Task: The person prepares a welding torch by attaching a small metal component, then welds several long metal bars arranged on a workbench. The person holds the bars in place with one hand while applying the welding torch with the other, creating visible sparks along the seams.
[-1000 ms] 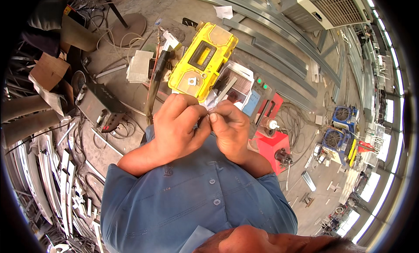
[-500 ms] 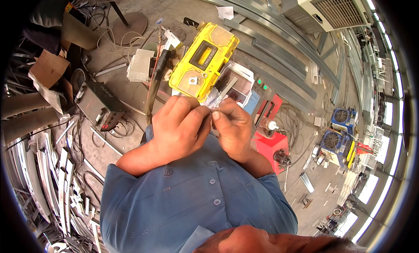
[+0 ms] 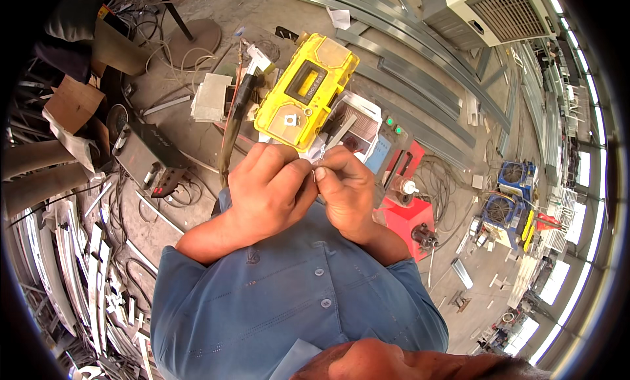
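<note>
In front of my chest, my left hand and my right hand meet at the fingertips, both closed in a pinch. Between them is a small, thin, pale piece, mostly covered by the fingers; its kind does not show. Just beyond my left hand lies a yellow toolbox with a dark handle recess and a small white square part on its lid. Past my right hand stands a white plastic basket with a flat metal strip leaning in it.
A red machine stands to my right, a white bottle by it. Long metal profiles lie across the floor at the far right. On the left are a dark box-shaped device, cables and scrap strips.
My right hand has shifted slightly left, and its fingers have turned a little against those of the left hand. The toolbox and surroundings stay as they were.
</note>
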Demonstrator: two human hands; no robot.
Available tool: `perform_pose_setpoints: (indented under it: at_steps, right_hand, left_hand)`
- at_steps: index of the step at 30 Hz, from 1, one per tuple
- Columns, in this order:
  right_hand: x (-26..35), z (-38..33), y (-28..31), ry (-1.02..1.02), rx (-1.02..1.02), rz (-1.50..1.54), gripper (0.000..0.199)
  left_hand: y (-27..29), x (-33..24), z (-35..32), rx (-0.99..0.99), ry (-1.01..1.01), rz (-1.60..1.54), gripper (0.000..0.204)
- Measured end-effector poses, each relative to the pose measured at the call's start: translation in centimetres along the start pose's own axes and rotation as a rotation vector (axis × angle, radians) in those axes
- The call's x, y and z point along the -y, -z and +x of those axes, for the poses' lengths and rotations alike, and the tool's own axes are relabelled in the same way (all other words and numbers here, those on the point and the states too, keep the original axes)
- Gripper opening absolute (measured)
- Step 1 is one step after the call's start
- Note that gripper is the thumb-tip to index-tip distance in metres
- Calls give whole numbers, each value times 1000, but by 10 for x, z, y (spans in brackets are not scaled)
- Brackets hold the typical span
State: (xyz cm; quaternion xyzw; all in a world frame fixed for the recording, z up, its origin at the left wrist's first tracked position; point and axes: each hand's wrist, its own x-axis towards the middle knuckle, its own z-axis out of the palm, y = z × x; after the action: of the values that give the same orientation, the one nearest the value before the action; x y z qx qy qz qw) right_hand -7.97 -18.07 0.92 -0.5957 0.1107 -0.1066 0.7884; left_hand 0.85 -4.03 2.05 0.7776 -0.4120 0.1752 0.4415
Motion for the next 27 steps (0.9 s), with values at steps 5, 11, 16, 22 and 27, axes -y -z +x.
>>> perform_pose_setpoints:
  at_steps: [5,11,16,22,27]
  right_hand:
    - [-4,0,0,13,11,60,3]
    - [-14,-2,3,-4,36,123,3]
    - [-13,0,0,0,36,155,3]
    - [-8,2,1,157,-9,-195,6]
    - [6,6,1,333,28,-509,9]
  left_hand:
    - [1,0,1,-6,97,-132,23]
    - [0,3,-3,35,316,-391,18]
    - [2,4,-4,82,430,-511,15]
    - [7,0,-4,100,438,-469,15]
    - [15,-1,0,144,276,-326,16]
